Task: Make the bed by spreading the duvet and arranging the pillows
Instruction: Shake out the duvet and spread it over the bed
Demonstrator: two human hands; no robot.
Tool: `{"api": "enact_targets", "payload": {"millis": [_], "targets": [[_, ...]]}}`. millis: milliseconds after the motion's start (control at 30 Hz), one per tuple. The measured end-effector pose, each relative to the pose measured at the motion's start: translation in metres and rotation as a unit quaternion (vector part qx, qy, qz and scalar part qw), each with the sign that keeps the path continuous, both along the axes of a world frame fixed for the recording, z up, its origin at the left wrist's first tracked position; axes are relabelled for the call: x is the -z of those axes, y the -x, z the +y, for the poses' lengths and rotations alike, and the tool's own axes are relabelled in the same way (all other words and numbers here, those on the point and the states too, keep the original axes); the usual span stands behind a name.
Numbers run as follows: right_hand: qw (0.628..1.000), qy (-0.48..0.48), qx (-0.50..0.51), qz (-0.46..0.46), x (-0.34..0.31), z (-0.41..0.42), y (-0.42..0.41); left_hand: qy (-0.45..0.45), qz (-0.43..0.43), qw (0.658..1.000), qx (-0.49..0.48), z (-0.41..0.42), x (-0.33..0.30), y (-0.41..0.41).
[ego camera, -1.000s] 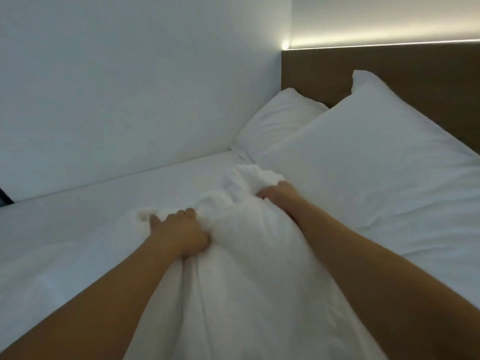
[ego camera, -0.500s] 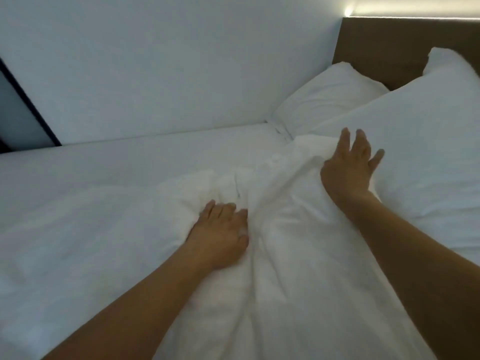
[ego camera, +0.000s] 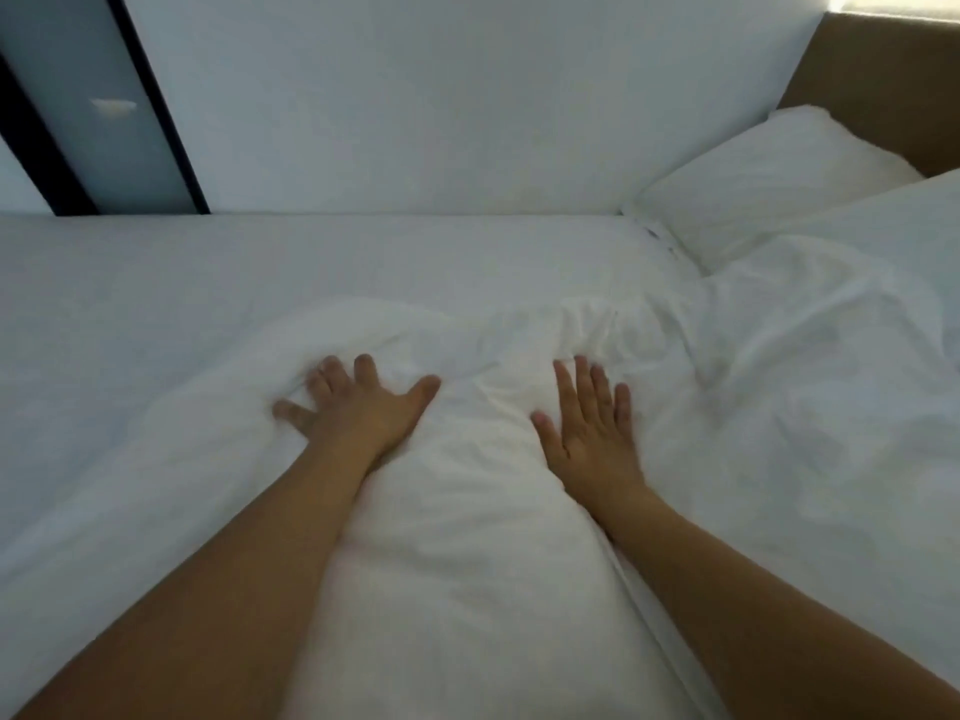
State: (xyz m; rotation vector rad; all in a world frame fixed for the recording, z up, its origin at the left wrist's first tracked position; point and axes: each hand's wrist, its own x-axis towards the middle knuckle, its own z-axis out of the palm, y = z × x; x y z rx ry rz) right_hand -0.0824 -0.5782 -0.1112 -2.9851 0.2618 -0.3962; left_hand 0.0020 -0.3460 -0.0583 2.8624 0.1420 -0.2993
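Observation:
A white duvet [ego camera: 467, 537] lies rumpled across the near part of the bed, with a raised fold running between my arms. My left hand [ego camera: 358, 407] presses flat on it with fingers spread. My right hand [ego camera: 589, 423] lies palm down on the duvet a little to the right, fingers apart. Neither hand grips the cloth. A white pillow [ego camera: 763, 179] rests at the far right against the wall and headboard. A second pillow [ego camera: 904, 220] sits nearer, partly covered by the duvet's top edge.
The white bed sheet [ego camera: 260, 262] shows bare beyond the duvet up to the white wall [ego camera: 441, 96]. A brown headboard [ego camera: 878, 75] stands at the top right. A dark-framed panel [ego camera: 104, 106] is at the top left.
Both hands let go of the bunched duvet and opened flat on it. My right hand came back from the pillow toward the middle. The view swung left.

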Motion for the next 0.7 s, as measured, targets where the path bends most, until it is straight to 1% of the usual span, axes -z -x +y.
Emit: {"api": "enact_targets", "payload": {"millis": [100, 200, 233, 300, 367, 433, 467, 567, 700], "targets": [[0.997, 0.053, 0.025, 0.057, 0.0, 0.009, -0.009, -0.033, 0.002, 0.998, 0.047, 0.018, 0.005, -0.017], [0.978, 0.099, 0.06, 0.173, -0.011, 0.023, -0.011, -0.048, 0.021, 0.996, 0.074, 0.021, 0.018, -0.015], [0.972, 0.09, 0.07, 0.205, -0.02, 0.027, -0.011, -0.046, 0.027, 0.996, 0.072, 0.021, 0.022, -0.012], [0.969, 0.024, 0.086, 0.232, -0.043, 0.04, -0.007, -0.041, 0.037, 0.996, 0.068, 0.028, 0.029, -0.006], [0.968, -0.079, 0.104, 0.212, -0.06, 0.056, 0.002, -0.034, 0.035, 0.997, 0.066, 0.036, 0.039, -0.002], [0.961, -0.173, 0.116, 0.184, -0.062, 0.076, 0.015, -0.027, 0.025, 0.997, 0.07, 0.04, 0.045, -0.001], [0.963, -0.175, 0.11, 0.173, -0.059, 0.087, 0.025, -0.025, 0.02, 0.997, 0.071, 0.039, 0.046, 0.0], [0.982, -0.097, 0.087, 0.139, -0.033, 0.104, 0.055, -0.015, 0.01, 0.997, 0.072, 0.037, 0.052, 0.001], [0.987, -0.1, 0.079, 0.098, -0.017, 0.096, 0.068, 0.008, 0.016, 0.997, 0.077, 0.039, 0.053, 0.021]]}}
